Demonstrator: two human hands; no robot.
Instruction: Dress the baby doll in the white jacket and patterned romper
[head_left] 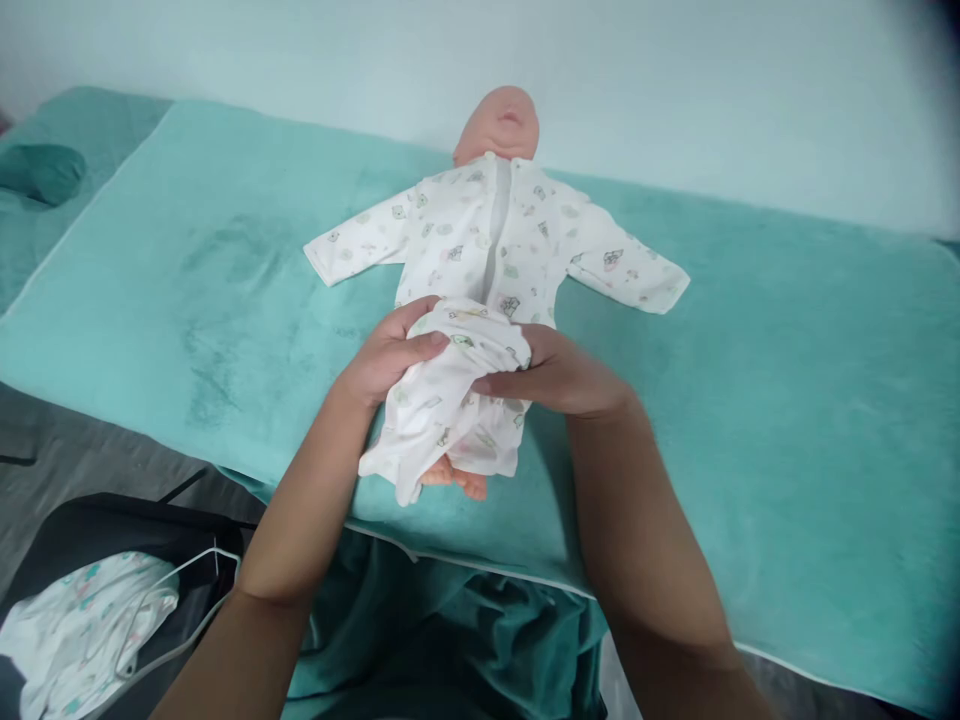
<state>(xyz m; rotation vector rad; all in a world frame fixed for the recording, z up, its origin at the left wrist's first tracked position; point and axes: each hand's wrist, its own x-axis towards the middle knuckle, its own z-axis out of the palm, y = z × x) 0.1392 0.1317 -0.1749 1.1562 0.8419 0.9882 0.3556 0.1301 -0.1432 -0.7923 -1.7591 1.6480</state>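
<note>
A baby doll lies on its back, head toward the wall, wearing a white printed baby shirt with both sleeves spread out. Over the doll's lower body, my left hand and my right hand grip opposite sides of a pair of white printed baby pants. The cloth is bunched at the top between my hands. My left thumb lies on top of the fabric; some right fingers are hidden in it. Below the hem, the doll's feet show.
A green towelling cover spreads over the bed, which has a face hole at the far left. At lower left, a black chair bears a crumpled white printed cloth and a white hanger. A white wall stands behind.
</note>
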